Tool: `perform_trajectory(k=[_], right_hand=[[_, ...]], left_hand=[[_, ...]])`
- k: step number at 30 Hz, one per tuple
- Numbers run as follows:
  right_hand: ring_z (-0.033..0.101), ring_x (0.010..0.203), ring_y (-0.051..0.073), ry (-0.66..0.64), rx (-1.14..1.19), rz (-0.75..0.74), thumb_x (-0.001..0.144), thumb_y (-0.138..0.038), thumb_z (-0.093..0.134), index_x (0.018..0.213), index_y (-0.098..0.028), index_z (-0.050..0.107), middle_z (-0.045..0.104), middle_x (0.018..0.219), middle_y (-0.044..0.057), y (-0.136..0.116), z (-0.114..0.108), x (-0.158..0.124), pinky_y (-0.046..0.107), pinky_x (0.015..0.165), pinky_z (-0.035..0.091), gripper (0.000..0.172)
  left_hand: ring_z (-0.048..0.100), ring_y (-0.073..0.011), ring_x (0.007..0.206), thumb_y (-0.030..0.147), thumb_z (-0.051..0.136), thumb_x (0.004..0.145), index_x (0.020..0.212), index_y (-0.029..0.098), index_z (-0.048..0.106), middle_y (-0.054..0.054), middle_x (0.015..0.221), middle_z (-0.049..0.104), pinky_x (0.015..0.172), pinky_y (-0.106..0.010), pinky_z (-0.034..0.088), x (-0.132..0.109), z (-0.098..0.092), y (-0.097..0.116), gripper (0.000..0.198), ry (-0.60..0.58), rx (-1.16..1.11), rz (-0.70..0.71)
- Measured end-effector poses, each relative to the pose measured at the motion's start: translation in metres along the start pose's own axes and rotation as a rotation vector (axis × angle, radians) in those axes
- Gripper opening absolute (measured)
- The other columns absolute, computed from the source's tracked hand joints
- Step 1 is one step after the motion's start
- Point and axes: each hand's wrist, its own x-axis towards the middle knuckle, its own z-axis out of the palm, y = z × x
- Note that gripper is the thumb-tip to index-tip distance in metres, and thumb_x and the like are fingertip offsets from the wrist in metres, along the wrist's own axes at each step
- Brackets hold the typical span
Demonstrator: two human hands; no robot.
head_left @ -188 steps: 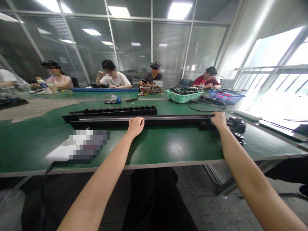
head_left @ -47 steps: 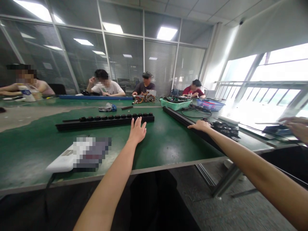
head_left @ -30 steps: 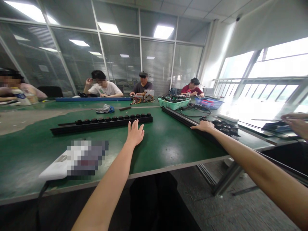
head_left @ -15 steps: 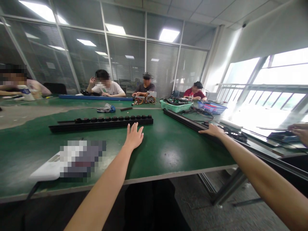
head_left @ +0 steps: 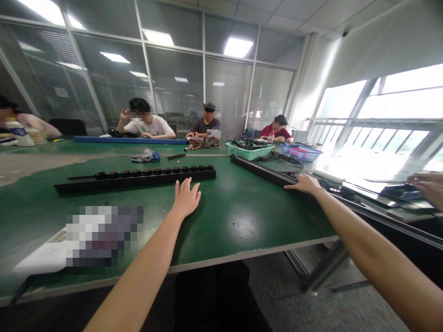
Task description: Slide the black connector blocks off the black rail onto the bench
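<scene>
At a green-topped workbench (head_left: 238,221) in a glass-walled workroom, a person's open right hand (head_left: 304,184) lies palm down, its fingers together and extended, with the fingertips (head_left: 289,187) on the near end of a black aluminium extrusion rail (head_left: 259,170). The hand is not clamped around the rail, which lies at an angle along the bench's right side. The left hand (head_left: 186,199) rests open on the green surface, fingers spread and holding nothing, just in front of a black bar (head_left: 134,176) topped with a row of round knobs, without touching it. A pixelated object (head_left: 100,235) sits nearer the bench's front edge, left of that hand. Beyond, a crumpled cloth (head_left: 145,157) lies on the bench, and a teal plastic basket (head_left: 245,152) of cables stands beside a blue basket (head_left: 296,151). Three co-workers (head_left: 207,121) sit across the far side, while another person's hand (head_left: 427,186) enters at far right.
</scene>
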Motion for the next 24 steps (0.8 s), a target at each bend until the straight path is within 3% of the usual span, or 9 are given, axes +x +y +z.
perform_trajectory(k=[5,9,13,18,21,24], right_hand=[[0.069,0.123,0.046,0.009,-0.041,0.012,0.086,-0.092,0.061,0.121,-0.009,0.073,0.073,0.129,0.029,-0.003,0.001,-0.001,0.056,0.104,0.053,0.091],[0.060,0.135,0.051,0.140,-0.068,0.005,0.096,-0.090,0.043,0.127,-0.003,0.071,0.065,0.139,0.036,-0.038,-0.005,-0.007,0.062,0.111,0.047,0.097],[0.057,0.137,0.047,0.225,-0.005,-0.261,0.102,-0.081,0.042,0.133,-0.009,0.069,0.065,0.139,0.032,-0.116,-0.007,-0.013,0.061,0.115,0.044,0.082],[0.057,0.137,0.042,0.146,0.221,-0.535,0.100,-0.074,0.058,0.137,-0.015,0.067,0.066,0.141,0.025,-0.238,0.008,-0.007,0.054,0.119,0.044,0.070],[0.057,0.140,0.040,0.084,0.385,-0.642,0.097,-0.074,0.066,0.141,-0.013,0.064,0.066,0.143,0.025,-0.299,0.024,0.005,0.050,0.124,0.042,0.076],[0.051,0.148,0.043,0.045,0.528,-0.659,0.086,-0.075,0.078,0.151,-0.014,0.057,0.062,0.151,0.024,-0.341,0.039,0.021,0.056,0.128,0.037,0.092]], left_hand=[[0.034,-0.0374,0.165,0.035,0.036,0.110,0.154,0.015,0.062,-0.022,0.173,0.043,0.137,-0.067,0.017,-0.003,-0.011,0.007,0.055,-0.095,0.013,-0.037],[0.034,-0.0364,0.165,0.036,0.035,0.111,0.155,0.014,0.061,-0.022,0.173,0.043,0.138,-0.065,0.014,-0.003,-0.019,0.015,0.055,-0.145,0.008,-0.052],[0.041,-0.0347,0.161,0.034,0.038,0.111,0.153,0.015,0.062,-0.022,0.168,0.049,0.138,-0.063,0.014,-0.004,-0.020,0.019,0.052,-0.152,-0.007,-0.056],[0.051,-0.0340,0.150,0.033,0.042,0.111,0.148,0.015,0.066,-0.021,0.159,0.056,0.134,-0.057,0.026,-0.006,-0.019,0.015,0.048,-0.145,0.013,-0.039],[0.053,-0.0334,0.146,0.031,0.043,0.111,0.148,0.016,0.065,-0.020,0.156,0.058,0.127,-0.052,0.036,-0.007,-0.022,0.012,0.046,-0.148,0.025,-0.034],[0.055,-0.0328,0.141,0.030,0.044,0.111,0.147,0.016,0.065,-0.019,0.152,0.059,0.122,-0.049,0.039,-0.007,-0.025,0.011,0.044,-0.150,0.029,-0.040]])
